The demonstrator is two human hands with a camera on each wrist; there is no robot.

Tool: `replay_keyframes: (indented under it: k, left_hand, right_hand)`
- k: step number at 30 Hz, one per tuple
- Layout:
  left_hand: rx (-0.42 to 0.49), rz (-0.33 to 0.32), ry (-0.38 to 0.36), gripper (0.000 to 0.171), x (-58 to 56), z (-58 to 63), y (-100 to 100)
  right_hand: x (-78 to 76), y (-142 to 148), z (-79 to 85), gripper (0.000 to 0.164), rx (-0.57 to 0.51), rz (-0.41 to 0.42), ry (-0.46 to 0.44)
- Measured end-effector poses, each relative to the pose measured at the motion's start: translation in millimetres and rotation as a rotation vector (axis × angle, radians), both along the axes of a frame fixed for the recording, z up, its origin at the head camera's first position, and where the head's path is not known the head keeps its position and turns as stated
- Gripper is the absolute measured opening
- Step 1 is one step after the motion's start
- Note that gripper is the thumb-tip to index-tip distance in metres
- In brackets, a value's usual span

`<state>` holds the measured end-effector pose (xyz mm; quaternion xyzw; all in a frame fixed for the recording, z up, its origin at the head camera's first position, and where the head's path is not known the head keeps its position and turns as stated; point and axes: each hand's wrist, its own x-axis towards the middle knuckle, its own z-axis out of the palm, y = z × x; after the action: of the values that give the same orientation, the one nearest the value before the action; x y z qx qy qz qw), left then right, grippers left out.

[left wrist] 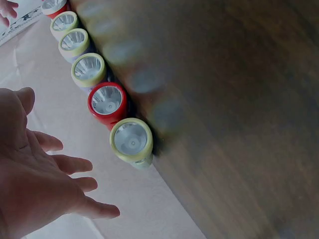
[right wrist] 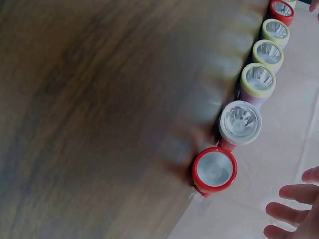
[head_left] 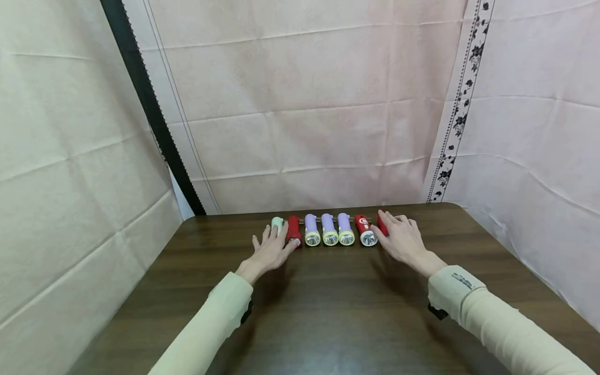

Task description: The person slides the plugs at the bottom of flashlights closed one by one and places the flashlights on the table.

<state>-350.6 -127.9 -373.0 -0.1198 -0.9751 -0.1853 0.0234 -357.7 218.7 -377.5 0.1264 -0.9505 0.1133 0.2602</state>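
Note:
A row of small flashlights lies along the far edge of the table, lenses facing me. At the left end are a mint-green flashlight (left wrist: 131,139) and a red flashlight (left wrist: 106,102). Three purple flashlights (head_left: 330,229) with pale yellow rims fill the middle. To their right come a red flashlight with a white rim (right wrist: 239,124) and a red-rimmed flashlight (right wrist: 215,169). My left hand (head_left: 268,254), fingers spread, overlaps the two left-end flashlights in the head view. My right hand (head_left: 402,238) reaches over the right end with extended fingers, partly hiding the last red one. Neither hand grips anything.
The dark wooden table (head_left: 319,323) stretches from the row toward me. A pale cloth (head_left: 300,114) hangs behind its far edge, with more cloth on the left and right sides. Both forearms are in light sleeves (head_left: 211,317).

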Motion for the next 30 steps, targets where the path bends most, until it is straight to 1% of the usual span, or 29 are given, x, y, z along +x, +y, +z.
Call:
replay_keyframes:
  k: [5,8,12,15,18,23,25,28,30]
  left_hand:
    - [0.024,0.011,0.019,0.074,-7.1,4.8,0]
    - [0.031,0.037,0.088,0.069,-15.5,7.2,1]
    - [0.034,0.101,0.216,0.050,-31.2,9.6,4]
    - [0.025,0.135,0.253,0.034,-45.2,10.9,5]
    - [0.021,0.151,0.204,0.031,-62.6,11.6,9]
    - [0.000,0.199,0.015,0.037,-84.8,13.4,7]
    - [-0.018,0.208,-0.041,0.037,-92.1,13.6,6]
    - [-0.034,0.234,-0.096,0.039,-100.8,11.9,8]
    - [-0.047,0.277,-0.114,0.043,-108.1,7.6,10]
  right_hand:
    - [-3.8,2,5.6,0.060,0.002,0.018,-0.003]
    - [-5.7,2,10.1,0.059,0.006,0.023,0.019]
    - [-6.6,1,13.8,0.057,0.015,0.029,0.047]
    - [-4.6,1,14.9,0.056,0.029,0.031,0.042]
    - [-2.8,4,16.0,0.056,0.046,0.025,0.032]
    - [-3.1,3,19.8,0.056,0.074,0.042,0.018]
    - [-3.4,2,21.8,0.056,0.079,0.047,0.019]
    - [-3.6,1,24.0,0.055,0.086,0.054,0.027]
    - [-4.0,1,24.4,0.054,0.098,0.056,0.032]
